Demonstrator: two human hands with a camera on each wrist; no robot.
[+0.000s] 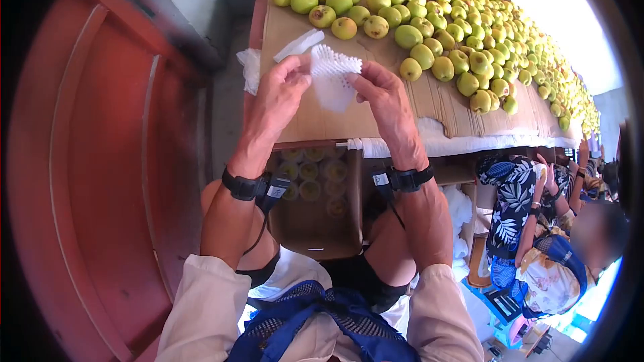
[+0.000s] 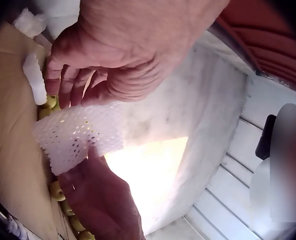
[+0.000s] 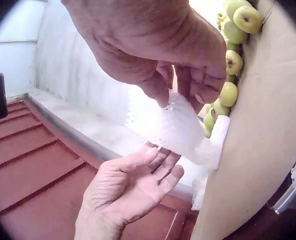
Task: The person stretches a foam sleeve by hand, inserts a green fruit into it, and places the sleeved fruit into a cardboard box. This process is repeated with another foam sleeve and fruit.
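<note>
A white foam net (image 1: 335, 70) is stretched between both hands above the cardboard-covered table. My left hand (image 1: 280, 94) pinches its left edge between thumb and fingertips; in the right wrist view that left hand (image 3: 130, 187) has its palm turned up and its other fingers loosely bent. The right hand (image 1: 392, 104) pinches the net's other side. In the left wrist view the net (image 2: 80, 135) hangs spread, its holes visible, between the left hand (image 2: 128, 50) and the right hand (image 2: 100, 200). Another folded white foam piece (image 1: 300, 45) lies on the cardboard just behind the left hand.
Many green apples (image 1: 409, 37) cover the table behind and to the right. Below the table edge, an open box (image 1: 315, 221) between the knees holds several wrapped fruits. A red door (image 1: 100, 161) is at left. People, one in a patterned apron (image 1: 506, 208), are at right.
</note>
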